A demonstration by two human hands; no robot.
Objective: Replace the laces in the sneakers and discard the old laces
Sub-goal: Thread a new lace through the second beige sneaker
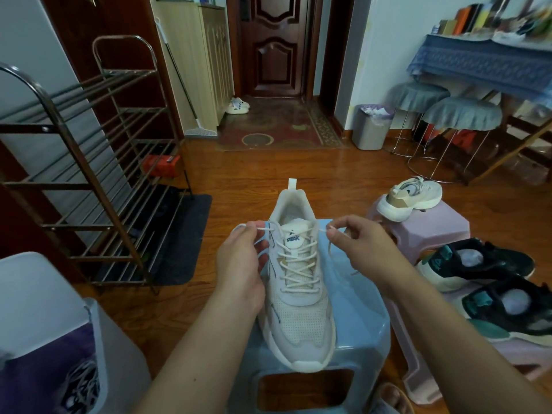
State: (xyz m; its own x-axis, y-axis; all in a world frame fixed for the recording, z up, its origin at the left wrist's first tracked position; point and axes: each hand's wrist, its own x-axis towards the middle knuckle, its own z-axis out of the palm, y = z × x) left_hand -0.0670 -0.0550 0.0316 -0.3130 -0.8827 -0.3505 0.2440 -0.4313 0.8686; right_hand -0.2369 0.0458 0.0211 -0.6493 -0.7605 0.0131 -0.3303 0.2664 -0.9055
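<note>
A cream sneaker (298, 312) stands on a light blue plastic stool (363, 318), toe toward me, with a cream lace (298, 264) crossed through its eyelets. My left hand (242, 264) pinches the lace's left end beside the shoe's collar. My right hand (363, 249) pinches the right end, and a loose length hangs below the fingers. The matching cream sneaker (410, 198) sits on a pink stool (433, 231) to the right.
Two black and teal sneakers (475, 264) (513, 312) lie at the right. A bin (59, 339) with a purple liner and tangled laces stands at the lower left. A metal shoe rack (98, 174) is on the left, a grey waste bin (372, 128) farther back.
</note>
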